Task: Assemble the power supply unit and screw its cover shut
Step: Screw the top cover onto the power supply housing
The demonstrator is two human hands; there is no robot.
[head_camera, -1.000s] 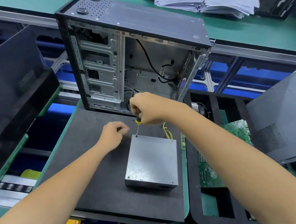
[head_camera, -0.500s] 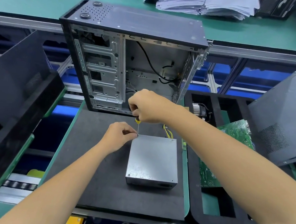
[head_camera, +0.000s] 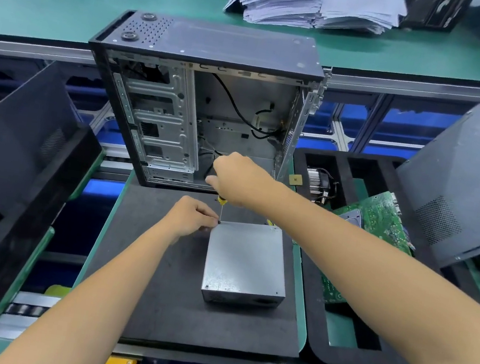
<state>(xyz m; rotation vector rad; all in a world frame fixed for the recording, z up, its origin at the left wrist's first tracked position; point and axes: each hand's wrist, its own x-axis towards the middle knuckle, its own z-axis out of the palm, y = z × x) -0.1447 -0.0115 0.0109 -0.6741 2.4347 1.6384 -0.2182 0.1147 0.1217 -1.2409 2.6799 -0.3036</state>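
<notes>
Cover sitting on power supply unit (head_camera: 246, 261). Right hand (head_camera: 240, 182) gripping screwdriver (head_camera: 221, 207), left hand (head_camera: 192, 218) pinching screw (head_camera: 219, 222) at far-left corner; others apparently pending.

Power supply unit (head_camera: 243, 261) — dull grey metal, on matt mat (head_camera: 159, 288).

The power supply unit (head_camera: 243, 261) lies on the mat (head_camera: 152, 293), before the open computer case (head_camera: 200, 106).

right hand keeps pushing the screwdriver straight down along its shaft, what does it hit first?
Likely the small dark screw pinched by the left hand at the far left corner of the grey metal power supply box. The right hand holds the yellow-handled screwdriver upright above it.
</notes>
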